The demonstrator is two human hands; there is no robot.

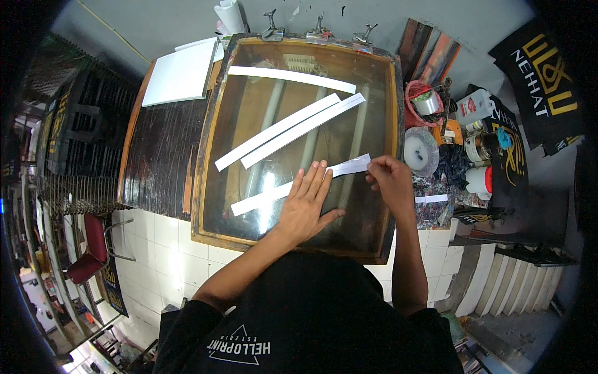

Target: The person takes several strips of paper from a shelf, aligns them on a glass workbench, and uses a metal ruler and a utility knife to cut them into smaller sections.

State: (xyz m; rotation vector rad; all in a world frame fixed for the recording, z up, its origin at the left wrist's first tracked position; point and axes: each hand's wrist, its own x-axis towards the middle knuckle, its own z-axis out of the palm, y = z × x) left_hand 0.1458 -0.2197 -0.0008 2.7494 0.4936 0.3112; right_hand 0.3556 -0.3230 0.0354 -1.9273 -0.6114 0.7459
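Note:
A glass-topped table with a worn wooden frame (197, 215) stands in front of me, with pale tubes showing under the glass. My left hand (304, 209) lies flat on a long white strip (265, 199), fingers stretched out across its middle. At the right end of this strip, my right hand (391, 181) pinches the tip, which is raised slightly off the glass. Farther back, two white strips (280, 131) lie slanted side by side. Another white strip (293, 75) runs along the far side of the glass.
White sheets (177, 73) lie on a dark wooden board (159, 156) at left. Metal clamps (318, 34) line the back edge. On the right stand a pink basket (410, 93), a clear tub (422, 151), a can (476, 148) and a red-lidded container (478, 181). A red chair (93, 246) is lower left.

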